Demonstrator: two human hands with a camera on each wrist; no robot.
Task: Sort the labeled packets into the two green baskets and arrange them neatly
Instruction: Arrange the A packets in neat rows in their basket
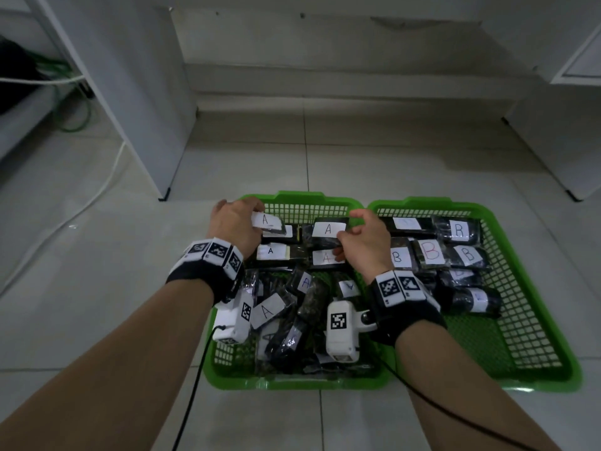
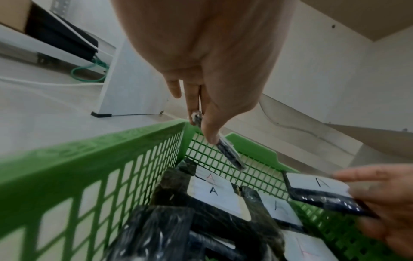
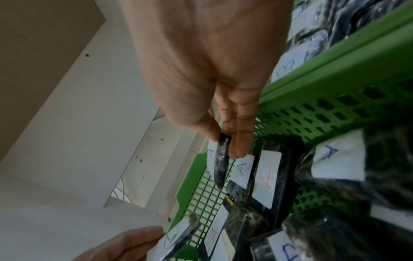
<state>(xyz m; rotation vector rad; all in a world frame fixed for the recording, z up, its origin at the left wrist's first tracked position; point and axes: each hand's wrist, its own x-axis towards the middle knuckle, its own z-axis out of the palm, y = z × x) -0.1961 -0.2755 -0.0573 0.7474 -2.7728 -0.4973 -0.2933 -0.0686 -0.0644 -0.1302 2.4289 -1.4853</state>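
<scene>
Two green mesh baskets stand side by side on the floor. The left basket [image 1: 299, 198] holds black packets with white A labels, the right basket [image 1: 533, 323] packets labelled B. My left hand [image 1: 235, 227] pinches an A packet [image 1: 268, 221] over the left basket's far left corner; the left wrist view shows it edge-on [image 2: 228, 151] between thumb and fingers. My right hand [image 1: 364, 240] pinches another A packet [image 1: 327, 231] at the far middle of the same basket, also seen edge-on [image 3: 221, 159] in the right wrist view. Beneath lie flat A packets [image 1: 273, 252].
A loose heap of A packets [image 1: 286, 317] fills the near half of the left basket. B packets [image 1: 432, 252] lie in rows in the right basket's far half. White cabinet legs [image 1: 164, 193] stand behind, and a white cable [image 1: 97, 193] runs over the tiles at left.
</scene>
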